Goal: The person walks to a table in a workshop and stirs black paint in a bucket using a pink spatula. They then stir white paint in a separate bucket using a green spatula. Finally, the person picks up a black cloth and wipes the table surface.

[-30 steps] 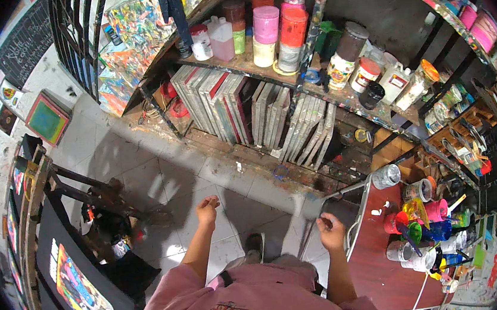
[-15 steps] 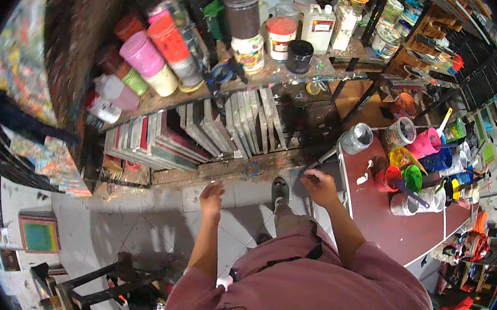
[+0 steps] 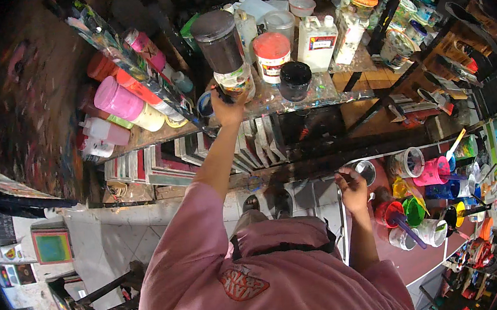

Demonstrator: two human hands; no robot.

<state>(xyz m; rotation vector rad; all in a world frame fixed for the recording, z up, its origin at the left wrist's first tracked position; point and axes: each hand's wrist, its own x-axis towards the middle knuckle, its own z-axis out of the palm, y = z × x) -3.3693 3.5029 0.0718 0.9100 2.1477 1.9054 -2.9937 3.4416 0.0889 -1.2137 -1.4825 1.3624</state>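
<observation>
My left hand (image 3: pixel 229 107) reaches onto the shelf, thumb and fingers spread against the base of a white printed tub (image 3: pixel 235 82). A large dark lidded jar (image 3: pixel 218 44) stands on that tub. Just left of the hand is a small blue-rimmed pot (image 3: pixel 204 103); something dark between the fingers is too small to tell. My right hand (image 3: pixel 352 187) hovers by the red-brown table's corner, its fingers loosely bent with nothing visible in them. Beside it stands a clear plastic cup (image 3: pixel 366 172). A black pot (image 3: pixel 296 81) and a red-lidded tub (image 3: pixel 272 57) sit right of the left hand.
The red-brown table (image 3: pixel 402 262) carries several paint cups, among them a red cup (image 3: pixel 389 213) with a purple stirrer. Thin framed panels (image 3: pixel 253 145) stand under the shelf. A paint-smeared post (image 3: pixel 132 64) rises left of my arm. A white jug (image 3: pixel 317 44) stands farther right.
My left hand has gone from above the floor up to the shelf, against the white tub. My right hand has moved right to the table's edge. The view has shifted toward the shelf.
</observation>
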